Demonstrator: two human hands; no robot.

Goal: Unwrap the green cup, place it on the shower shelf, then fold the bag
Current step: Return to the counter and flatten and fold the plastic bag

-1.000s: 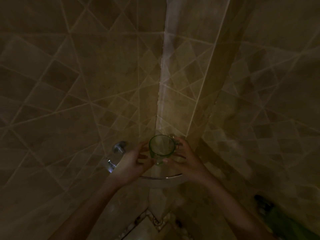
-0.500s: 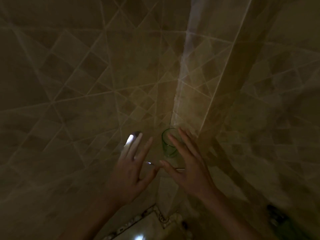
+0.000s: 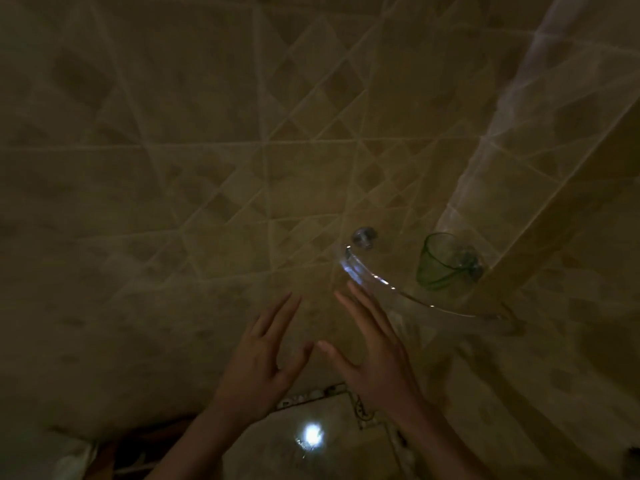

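Observation:
The green glass cup (image 3: 437, 262) stands upright, unwrapped, on the clear glass corner shelf (image 3: 398, 289) in the tiled shower corner, its handle toward the right wall. My left hand (image 3: 261, 362) and my right hand (image 3: 372, 358) are both open and empty, fingers spread, below and to the left of the shelf. My right fingertips lie just under the shelf's front rim, apart from the cup. No bag is in view.
Beige tiled walls meet in the corner behind the shelf. A chrome shelf bracket (image 3: 363, 236) is fixed to the left wall. Below my hands lies the shower floor with a bright light reflection (image 3: 310, 436) and a pebble border (image 3: 332, 393).
My hands let go of the cup on the shelf and drew back down and left. The view swung left, so the cup and shelf now sit to the right.

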